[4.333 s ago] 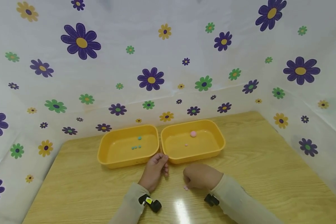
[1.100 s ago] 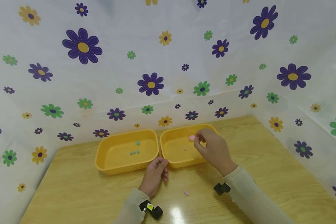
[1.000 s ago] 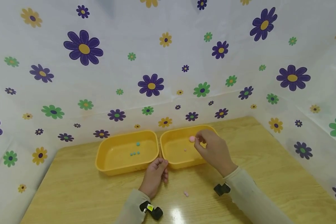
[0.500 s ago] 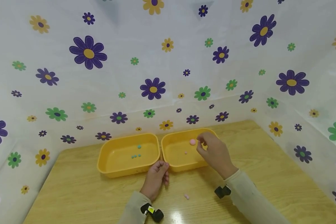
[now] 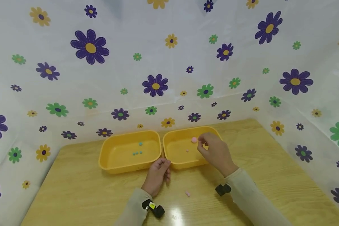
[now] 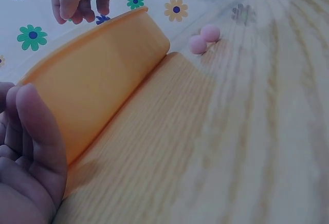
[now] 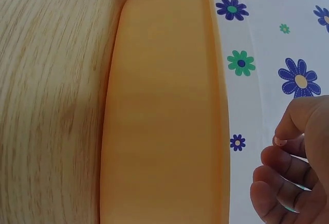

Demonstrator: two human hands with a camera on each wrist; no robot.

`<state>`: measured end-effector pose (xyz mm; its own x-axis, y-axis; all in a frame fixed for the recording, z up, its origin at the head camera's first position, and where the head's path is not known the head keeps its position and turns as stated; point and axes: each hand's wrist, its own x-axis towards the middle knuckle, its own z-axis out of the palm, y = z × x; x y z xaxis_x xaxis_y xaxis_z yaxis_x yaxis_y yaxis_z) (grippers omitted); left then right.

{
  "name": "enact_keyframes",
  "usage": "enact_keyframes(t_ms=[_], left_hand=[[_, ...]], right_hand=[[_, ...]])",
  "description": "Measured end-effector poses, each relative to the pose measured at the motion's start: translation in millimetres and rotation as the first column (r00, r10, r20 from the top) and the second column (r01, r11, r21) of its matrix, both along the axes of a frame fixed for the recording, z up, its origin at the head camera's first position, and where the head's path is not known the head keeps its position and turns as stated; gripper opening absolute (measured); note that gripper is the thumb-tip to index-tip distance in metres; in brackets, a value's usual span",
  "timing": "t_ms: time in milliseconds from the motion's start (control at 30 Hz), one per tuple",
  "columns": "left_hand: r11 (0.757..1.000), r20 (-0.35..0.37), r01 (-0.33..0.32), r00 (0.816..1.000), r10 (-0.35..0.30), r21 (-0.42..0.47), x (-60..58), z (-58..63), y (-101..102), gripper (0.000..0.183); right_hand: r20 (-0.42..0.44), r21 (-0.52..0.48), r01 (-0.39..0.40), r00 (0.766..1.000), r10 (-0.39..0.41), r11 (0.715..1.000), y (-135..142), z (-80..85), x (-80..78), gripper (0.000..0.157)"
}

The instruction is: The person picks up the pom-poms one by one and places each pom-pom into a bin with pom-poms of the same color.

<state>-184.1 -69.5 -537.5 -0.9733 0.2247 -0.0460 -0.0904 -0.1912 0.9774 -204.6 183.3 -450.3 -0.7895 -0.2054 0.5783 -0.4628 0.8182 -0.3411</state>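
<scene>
My right hand [image 5: 216,152] hangs over the right end of the right yellow tray [image 5: 183,164], pinching a tiny pink ball [image 7: 280,141] between thumb and index finger. Its other fingers are loosely curled. Inside that tray lie a larger pink ball [image 5: 194,140], left of the fingertips, and a small pink ball [image 5: 187,151]. My left hand [image 5: 156,175] grips the rim of the right tray at its near left corner, where the two trays meet. Two pink balls [image 6: 204,39] lie close together on the table in front of the right tray.
The left yellow tray [image 5: 124,169] stands beside the right one and holds several blue-green balls [image 5: 137,153]. Both trays are on a wood-grain table [image 5: 73,194]. A white flowered sheet [image 5: 121,72] rises behind the table and along its sides.
Since the earliest frame, my right hand has risen from the pink balls on the table to above the right tray, carrying one. Over the last second both hands have stayed nearly still.
</scene>
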Motion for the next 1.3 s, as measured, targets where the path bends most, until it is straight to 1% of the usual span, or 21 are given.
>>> enact_keyframes(t_ms=[233,467,633,733,900,1000,1100,1300], left_hand=[[1.000,0.007,0.002,1.000,-0.002,-0.009,0.0,3.5,0,0.030],[1.000,0.010,-0.005,1.000,0.005,0.002,2.0,2.0,2,0.032],[1.000,0.016,-0.001,1.000,0.001,0.008,3.0,1.9,2,0.034],[1.000,0.011,0.001,1.000,-0.001,0.000,2.1,3.1,1,0.033],[1.000,-0.009,0.004,1.000,-0.004,-0.012,-3.0,6.2,1,0.032],[1.000,-0.007,0.006,1.000,-0.006,-0.009,-4.6,8.1,1,0.032],[1.000,-0.001,0.003,1.000,-0.003,-0.003,-4.8,8.1,1,0.033],[1.000,0.015,-0.002,1.000,0.002,-0.016,-1.2,3.7,0,0.033]], right_hand=[[0.024,0.003,0.011,1.000,-0.011,1.000,1,-2.9,-1.8,0.008],[0.075,0.017,0.015,0.997,-0.016,1.000,0,-1.4,-0.7,0.011],[0.102,0.031,0.011,0.995,-0.014,0.999,-1,0.2,0.4,0.006],[0.107,0.037,0.009,0.994,-0.013,0.999,0,-0.4,-0.9,0.004],[0.098,0.033,0.028,0.995,-0.031,0.999,3,0.3,-6.2,0.008],[0.085,0.034,0.028,0.996,-0.030,0.999,4,1.5,-8.6,0.008],[0.083,0.041,0.020,0.996,-0.023,0.999,3,1.5,-9.7,0.006],[0.123,0.043,0.020,0.992,-0.025,0.999,2,-1.9,-5.6,0.005]])
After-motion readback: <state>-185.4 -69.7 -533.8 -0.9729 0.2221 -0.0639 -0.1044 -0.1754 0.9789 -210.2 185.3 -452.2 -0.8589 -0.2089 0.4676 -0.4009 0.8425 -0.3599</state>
